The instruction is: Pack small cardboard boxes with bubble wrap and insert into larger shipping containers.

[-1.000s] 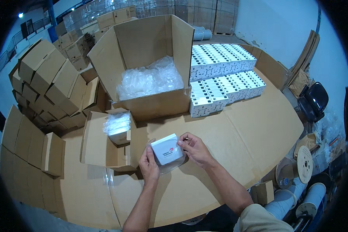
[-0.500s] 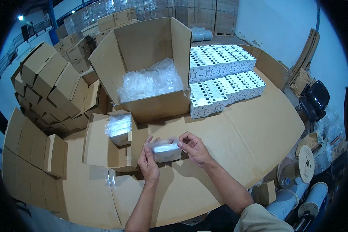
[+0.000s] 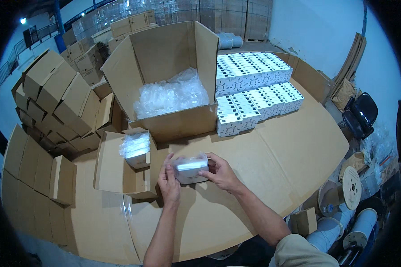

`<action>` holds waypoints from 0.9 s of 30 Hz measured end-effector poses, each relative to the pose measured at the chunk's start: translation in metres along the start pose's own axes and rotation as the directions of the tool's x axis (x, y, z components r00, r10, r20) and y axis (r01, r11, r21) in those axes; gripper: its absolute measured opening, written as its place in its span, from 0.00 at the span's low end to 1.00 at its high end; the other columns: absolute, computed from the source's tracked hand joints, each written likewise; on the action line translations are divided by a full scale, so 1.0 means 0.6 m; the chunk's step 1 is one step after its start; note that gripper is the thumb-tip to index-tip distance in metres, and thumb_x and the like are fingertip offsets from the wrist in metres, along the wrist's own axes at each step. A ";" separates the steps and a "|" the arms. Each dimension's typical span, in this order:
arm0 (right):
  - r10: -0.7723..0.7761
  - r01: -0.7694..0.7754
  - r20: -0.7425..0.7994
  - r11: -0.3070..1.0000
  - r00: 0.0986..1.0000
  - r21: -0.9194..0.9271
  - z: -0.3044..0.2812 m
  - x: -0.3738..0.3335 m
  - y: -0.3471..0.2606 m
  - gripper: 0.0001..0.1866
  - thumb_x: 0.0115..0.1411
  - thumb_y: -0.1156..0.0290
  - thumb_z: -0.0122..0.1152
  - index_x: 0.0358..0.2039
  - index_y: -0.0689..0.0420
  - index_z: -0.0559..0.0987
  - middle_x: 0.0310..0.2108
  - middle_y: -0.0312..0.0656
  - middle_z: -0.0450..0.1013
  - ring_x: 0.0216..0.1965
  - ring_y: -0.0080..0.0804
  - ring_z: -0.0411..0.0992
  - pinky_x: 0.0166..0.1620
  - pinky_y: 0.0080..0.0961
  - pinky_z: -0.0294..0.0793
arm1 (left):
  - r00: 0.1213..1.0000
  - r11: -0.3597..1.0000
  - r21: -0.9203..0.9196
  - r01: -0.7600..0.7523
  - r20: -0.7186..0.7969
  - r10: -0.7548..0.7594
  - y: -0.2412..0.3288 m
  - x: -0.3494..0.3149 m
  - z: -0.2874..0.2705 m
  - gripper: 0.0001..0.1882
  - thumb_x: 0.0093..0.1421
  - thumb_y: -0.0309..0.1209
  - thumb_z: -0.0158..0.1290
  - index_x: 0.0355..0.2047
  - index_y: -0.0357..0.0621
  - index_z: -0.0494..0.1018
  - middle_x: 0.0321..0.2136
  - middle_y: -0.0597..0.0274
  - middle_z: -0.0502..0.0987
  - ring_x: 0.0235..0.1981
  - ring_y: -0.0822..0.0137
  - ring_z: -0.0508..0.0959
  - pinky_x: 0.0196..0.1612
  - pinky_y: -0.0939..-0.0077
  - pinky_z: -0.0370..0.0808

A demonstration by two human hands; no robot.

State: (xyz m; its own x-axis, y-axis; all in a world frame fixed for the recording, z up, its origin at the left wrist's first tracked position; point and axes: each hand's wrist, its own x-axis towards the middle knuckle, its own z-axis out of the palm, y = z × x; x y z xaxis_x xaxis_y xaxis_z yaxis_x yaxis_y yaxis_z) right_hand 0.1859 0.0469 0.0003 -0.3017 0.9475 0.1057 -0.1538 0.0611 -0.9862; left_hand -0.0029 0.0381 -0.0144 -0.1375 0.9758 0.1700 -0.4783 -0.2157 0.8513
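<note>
A white box in a clear plastic bag (image 3: 191,170) is between my hands, above the cardboard-covered table (image 3: 227,209). My left hand (image 3: 169,181) grips its left side, thumb toward me. The fingers of my right hand (image 3: 222,172) close on its right side, with the thumb across the front face. Loose plastic film shows along the top of the box. Just left of my left hand stands an open small carton (image 3: 109,171); several bagged white packs (image 3: 137,147) fill its far part.
Behind the small carton, a big open carton (image 3: 178,122) holds a heap of clear plastic bags (image 3: 173,95). Rows of white boxes (image 3: 254,78) are stacked at the far right. Folded brown cartons (image 3: 71,104) pile up on the left. Cable spools (image 3: 353,189) and a black chair (image 3: 361,115) stand beyond the right edge.
My right hand has shifted from the bag's top corner to the box's right side, its thumb now on the front face. The box has tilted so more of its front shows.
</note>
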 end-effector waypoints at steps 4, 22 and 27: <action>0.026 -0.026 0.024 0.999 0.999 -0.032 -0.006 -0.001 -0.011 0.26 0.61 0.80 0.66 0.60 0.62 0.71 0.52 0.42 0.76 0.52 0.28 0.74 0.56 0.27 0.75 | 0.994 0.965 0.263 0.006 0.107 -0.036 0.016 0.001 -0.013 0.26 0.66 0.37 0.60 0.60 0.38 0.69 0.49 0.55 0.80 0.52 0.69 0.76 0.56 0.72 0.72; -0.101 0.098 -0.026 0.992 0.995 -0.085 -0.022 -0.002 -0.010 0.06 0.65 0.73 0.65 0.37 0.63 0.81 0.45 0.44 0.80 0.36 0.15 0.70 0.38 0.17 0.72 | 0.992 0.884 0.456 0.106 0.013 -0.125 0.043 -0.010 -0.005 0.08 0.62 0.29 0.64 0.38 0.37 0.82 0.35 0.65 0.82 0.36 0.74 0.78 0.43 0.78 0.75; -0.141 0.146 -0.137 0.989 0.981 0.031 -0.010 0.001 0.007 0.06 0.64 0.79 0.63 0.38 0.61 0.74 0.50 0.48 0.76 0.42 0.18 0.71 0.40 0.20 0.75 | 0.991 0.908 0.404 0.112 -0.118 -0.069 0.033 -0.017 0.017 0.09 0.62 0.31 0.65 0.36 0.39 0.78 0.30 0.67 0.79 0.33 0.78 0.76 0.38 0.80 0.73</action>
State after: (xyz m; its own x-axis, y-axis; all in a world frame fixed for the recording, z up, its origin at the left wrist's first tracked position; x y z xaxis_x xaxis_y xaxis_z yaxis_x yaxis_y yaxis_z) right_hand 0.1908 0.0496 -0.0049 -0.1456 0.9633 0.2253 -0.2253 0.1895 -0.9557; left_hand -0.0018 0.0246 0.0058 -0.2054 0.9773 0.0509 -0.0996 -0.0726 0.9924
